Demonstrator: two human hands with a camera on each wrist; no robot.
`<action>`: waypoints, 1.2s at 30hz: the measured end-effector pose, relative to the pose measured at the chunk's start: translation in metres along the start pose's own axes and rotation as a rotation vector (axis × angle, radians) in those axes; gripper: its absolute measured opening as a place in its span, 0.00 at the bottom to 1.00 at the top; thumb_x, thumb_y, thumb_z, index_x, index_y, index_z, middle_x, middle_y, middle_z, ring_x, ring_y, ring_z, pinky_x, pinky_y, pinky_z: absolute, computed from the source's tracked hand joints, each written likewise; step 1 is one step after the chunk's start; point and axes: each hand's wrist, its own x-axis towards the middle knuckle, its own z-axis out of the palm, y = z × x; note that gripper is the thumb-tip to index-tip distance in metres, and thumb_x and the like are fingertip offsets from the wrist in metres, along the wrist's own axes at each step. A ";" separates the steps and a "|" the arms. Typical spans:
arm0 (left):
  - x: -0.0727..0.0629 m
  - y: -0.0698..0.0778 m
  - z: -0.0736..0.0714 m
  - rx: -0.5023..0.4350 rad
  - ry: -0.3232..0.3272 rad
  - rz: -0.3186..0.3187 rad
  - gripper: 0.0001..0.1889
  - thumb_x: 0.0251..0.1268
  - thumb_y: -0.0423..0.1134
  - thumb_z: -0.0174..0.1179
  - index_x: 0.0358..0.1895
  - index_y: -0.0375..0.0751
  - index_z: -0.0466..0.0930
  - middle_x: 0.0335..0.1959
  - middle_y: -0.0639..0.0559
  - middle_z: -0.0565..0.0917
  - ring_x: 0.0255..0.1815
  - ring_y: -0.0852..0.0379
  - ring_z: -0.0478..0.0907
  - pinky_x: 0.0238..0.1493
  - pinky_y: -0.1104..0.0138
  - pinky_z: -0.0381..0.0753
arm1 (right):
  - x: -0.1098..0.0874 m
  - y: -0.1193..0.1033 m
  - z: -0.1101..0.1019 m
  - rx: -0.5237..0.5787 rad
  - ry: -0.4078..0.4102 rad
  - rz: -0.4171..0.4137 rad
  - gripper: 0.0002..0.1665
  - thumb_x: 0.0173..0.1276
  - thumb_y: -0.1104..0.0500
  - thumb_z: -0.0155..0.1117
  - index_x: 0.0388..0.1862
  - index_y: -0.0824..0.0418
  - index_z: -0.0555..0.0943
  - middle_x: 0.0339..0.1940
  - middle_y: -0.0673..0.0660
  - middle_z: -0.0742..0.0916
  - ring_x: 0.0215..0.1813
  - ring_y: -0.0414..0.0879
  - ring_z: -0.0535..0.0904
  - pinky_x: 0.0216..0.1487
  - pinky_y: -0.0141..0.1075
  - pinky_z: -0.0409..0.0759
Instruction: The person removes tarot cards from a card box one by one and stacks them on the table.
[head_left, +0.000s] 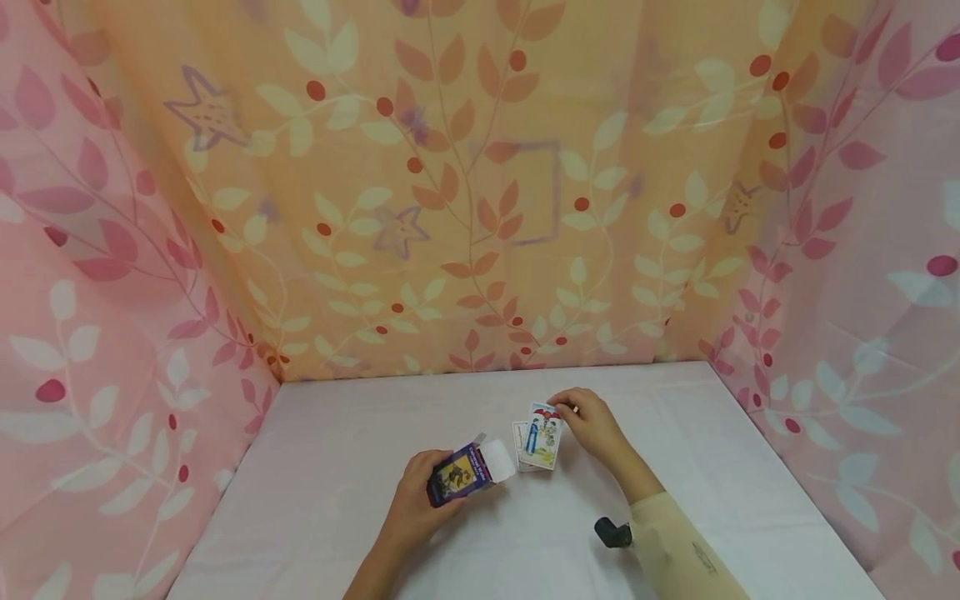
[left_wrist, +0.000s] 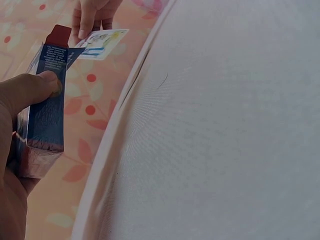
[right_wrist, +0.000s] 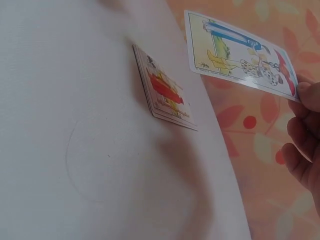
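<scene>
We are seeing a picture card [head_left: 542, 437] being held up by one edge, a white border framing a long blue shape, a red patch near the gripped end and some spotted clothing. Our right hand [head_left: 590, 425] is pinching that end between thumb and fingers. The card is hovering above the white tabletop [head_left: 292, 492], and from the head view it is partly covering a small stack of cards [right_wrist: 164, 92]. In the right wrist view we are seeing the two well separated: the stack is lying on the table, its top card showing a red and yellow drawing.

To the left of the cards, our left hand [head_left: 420, 500] is gripping a dark blue card box [head_left: 457, 477], the thumb pressing along one narrow side. The box is tilting, its end opened and its pale flap pointing toward the cards; a yellow picture is facing up on its front.

Nearer to us, a beige sleeve [head_left: 678, 542] is covering the right forearm, and a small black object [head_left: 611, 533] is showing beside it; we are unable to tell whether it is attached. Behind the table, an orange leaf-patterned cloth [head_left: 450, 192] is hanging, with pink cloths [head_left: 82, 250] flanking both sides.
</scene>
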 end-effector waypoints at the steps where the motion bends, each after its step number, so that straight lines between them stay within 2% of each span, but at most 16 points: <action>1: 0.000 0.000 0.000 0.003 0.003 0.006 0.41 0.47 0.43 0.83 0.67 0.51 0.74 0.62 0.63 0.75 0.63 0.60 0.72 0.66 0.51 0.77 | 0.002 0.001 0.002 -0.003 -0.010 0.000 0.07 0.75 0.61 0.63 0.47 0.55 0.87 0.42 0.49 0.87 0.46 0.45 0.76 0.48 0.42 0.78; 5: 0.001 0.000 -0.001 0.019 0.014 0.032 0.40 0.47 0.43 0.83 0.67 0.54 0.74 0.62 0.62 0.76 0.63 0.60 0.73 0.64 0.51 0.78 | 0.010 0.002 0.007 -0.004 -0.045 0.004 0.07 0.75 0.61 0.64 0.46 0.54 0.87 0.41 0.49 0.87 0.45 0.46 0.76 0.49 0.42 0.77; 11: 0.002 0.001 -0.001 0.001 0.018 0.011 0.40 0.46 0.42 0.84 0.65 0.63 0.73 0.61 0.65 0.75 0.62 0.62 0.73 0.65 0.51 0.78 | 0.021 0.006 0.016 -0.003 -0.105 0.005 0.07 0.75 0.62 0.64 0.46 0.55 0.87 0.43 0.51 0.88 0.46 0.47 0.77 0.51 0.44 0.79; 20: 0.001 0.001 -0.001 0.011 0.015 0.024 0.41 0.45 0.42 0.84 0.66 0.59 0.73 0.62 0.62 0.76 0.63 0.60 0.73 0.65 0.49 0.78 | 0.030 0.019 0.031 0.005 -0.154 0.021 0.07 0.75 0.63 0.63 0.45 0.56 0.87 0.43 0.52 0.87 0.47 0.47 0.78 0.55 0.47 0.78; 24: 0.001 0.000 -0.001 0.010 0.011 0.017 0.41 0.45 0.42 0.84 0.66 0.60 0.73 0.62 0.64 0.75 0.63 0.60 0.73 0.65 0.50 0.78 | 0.032 0.024 0.037 0.013 -0.176 0.050 0.07 0.75 0.63 0.63 0.44 0.56 0.87 0.43 0.51 0.87 0.48 0.48 0.78 0.58 0.50 0.79; 31: 0.002 -0.001 -0.001 -0.005 0.009 0.018 0.41 0.46 0.42 0.83 0.67 0.51 0.75 0.61 0.65 0.75 0.63 0.61 0.72 0.66 0.50 0.77 | 0.036 0.033 0.045 0.046 -0.209 0.106 0.08 0.76 0.63 0.61 0.44 0.55 0.87 0.43 0.50 0.87 0.50 0.47 0.80 0.62 0.50 0.78; 36: 0.001 -0.002 -0.001 -0.002 -0.005 0.008 0.41 0.47 0.43 0.83 0.67 0.55 0.73 0.62 0.65 0.75 0.64 0.61 0.72 0.67 0.49 0.76 | 0.038 0.041 0.050 0.052 -0.233 0.110 0.08 0.76 0.62 0.61 0.43 0.55 0.87 0.41 0.48 0.88 0.48 0.45 0.80 0.59 0.47 0.79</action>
